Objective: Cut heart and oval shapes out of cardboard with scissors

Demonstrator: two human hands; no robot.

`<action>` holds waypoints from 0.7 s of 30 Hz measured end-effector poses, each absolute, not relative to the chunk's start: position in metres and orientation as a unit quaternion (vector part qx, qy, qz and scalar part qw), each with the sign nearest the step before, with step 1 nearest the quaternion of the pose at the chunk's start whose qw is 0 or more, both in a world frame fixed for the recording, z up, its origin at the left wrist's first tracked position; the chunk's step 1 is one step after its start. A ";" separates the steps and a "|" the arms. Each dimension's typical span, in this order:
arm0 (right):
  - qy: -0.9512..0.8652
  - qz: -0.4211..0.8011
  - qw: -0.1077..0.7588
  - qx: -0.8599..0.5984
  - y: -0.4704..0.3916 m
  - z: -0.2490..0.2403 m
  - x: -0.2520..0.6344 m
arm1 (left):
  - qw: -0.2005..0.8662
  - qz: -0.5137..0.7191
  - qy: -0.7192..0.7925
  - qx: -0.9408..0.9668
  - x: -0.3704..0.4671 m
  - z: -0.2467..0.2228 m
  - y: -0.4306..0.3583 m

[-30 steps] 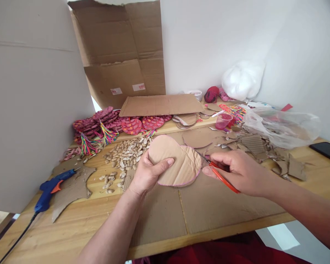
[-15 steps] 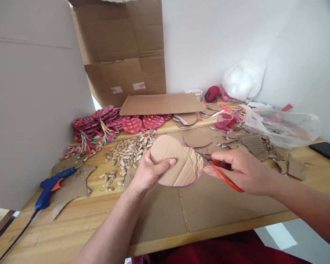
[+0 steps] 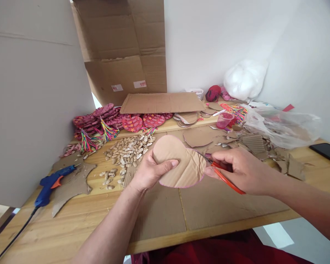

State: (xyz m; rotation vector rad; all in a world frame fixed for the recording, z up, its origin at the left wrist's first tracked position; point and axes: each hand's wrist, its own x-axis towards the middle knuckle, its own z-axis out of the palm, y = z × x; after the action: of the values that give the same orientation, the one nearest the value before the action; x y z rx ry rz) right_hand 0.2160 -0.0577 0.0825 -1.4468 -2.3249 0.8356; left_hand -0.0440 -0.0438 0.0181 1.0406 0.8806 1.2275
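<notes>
My left hand [image 3: 154, 170] grips a brown cardboard cutout [image 3: 178, 172] with two rounded lobes, its thumb lying across the face. Creases run over the right lobe, and a pinkish line follows parts of the rim. My right hand [image 3: 236, 170] is closed round orange-handled scissors [image 3: 229, 180]. Their blades meet the cutout's upper right edge; how far they are parted I cannot make out. Below both hands lies a flat cardboard sheet [image 3: 222, 205] on the wooden table [image 3: 99, 220].
Peanut shells [image 3: 132, 150] lie in a heap at left, near a blue glue gun [image 3: 48, 187]. Pink decorated pieces with tassels [image 3: 107, 117] are stacked behind. Cardboard scraps [image 3: 253, 145], a plastic bag [image 3: 283, 124] and a phone [image 3: 327, 152] lie at right; a pink-tinted cup [image 3: 224, 120] stands behind.
The cutout and both hands have shifted very slightly right in the view. Both holds are the same, and the scissors remain at the cutout's edge.
</notes>
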 end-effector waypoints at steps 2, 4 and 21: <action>-0.811 0.277 0.135 -0.497 -0.057 0.084 0.215 | 0.611 0.519 0.380 0.462 -0.044 0.018 -0.044; -0.819 0.267 0.140 -0.488 -0.058 0.086 0.214 | 0.609 0.522 0.381 0.460 -0.044 0.019 -0.044; -0.829 0.274 0.115 -0.473 -0.058 0.087 0.221 | 0.622 0.519 0.369 0.456 -0.047 0.020 -0.042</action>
State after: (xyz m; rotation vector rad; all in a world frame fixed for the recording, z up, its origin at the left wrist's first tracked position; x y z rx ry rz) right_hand 0.2213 -0.0580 0.0871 -1.3872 -2.4307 0.8029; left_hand -0.0471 -0.0424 0.0202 1.0473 0.8488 1.1930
